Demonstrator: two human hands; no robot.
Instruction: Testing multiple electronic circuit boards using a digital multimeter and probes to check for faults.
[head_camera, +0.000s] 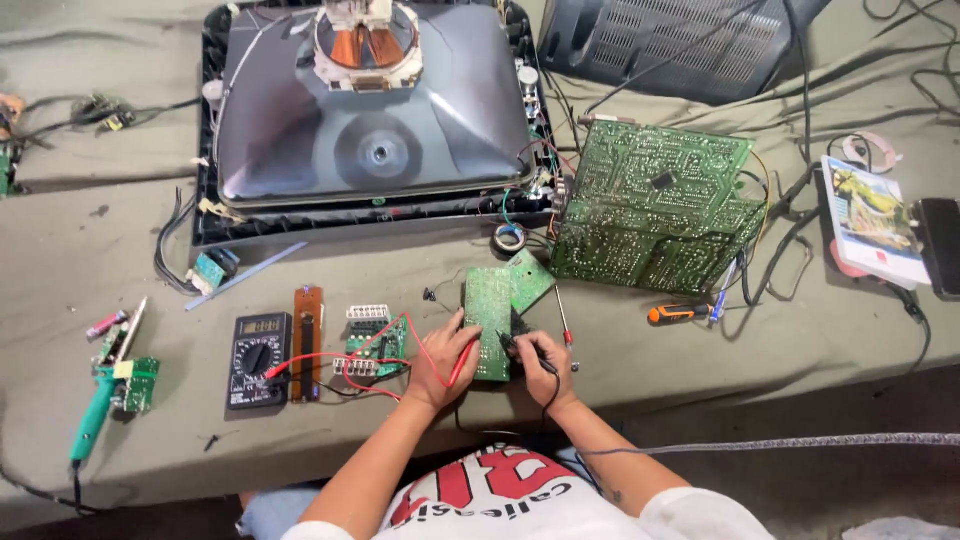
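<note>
My left hand pinches the red probe, tip slanting onto the left edge of the small board. My right hand pinches the black probe, tip at the board's lower right edge. The board lies between my hands, touching both, its long axis running straight away from me; the hands are about equally near it.

Left of the board sits a small module with white connectors, red lead looping over it, then a brown strip, then the meter. Well left of the board lie a green-handled iron and a scrap board. Right of the board lies an orange screwdriver.

Just beyond the board, a second small board tilts against it, with a tape roll past that. Beyond and right stands the big green mainboard. Farthest beyond the board, the picture tube lies face down in its black frame.
</note>
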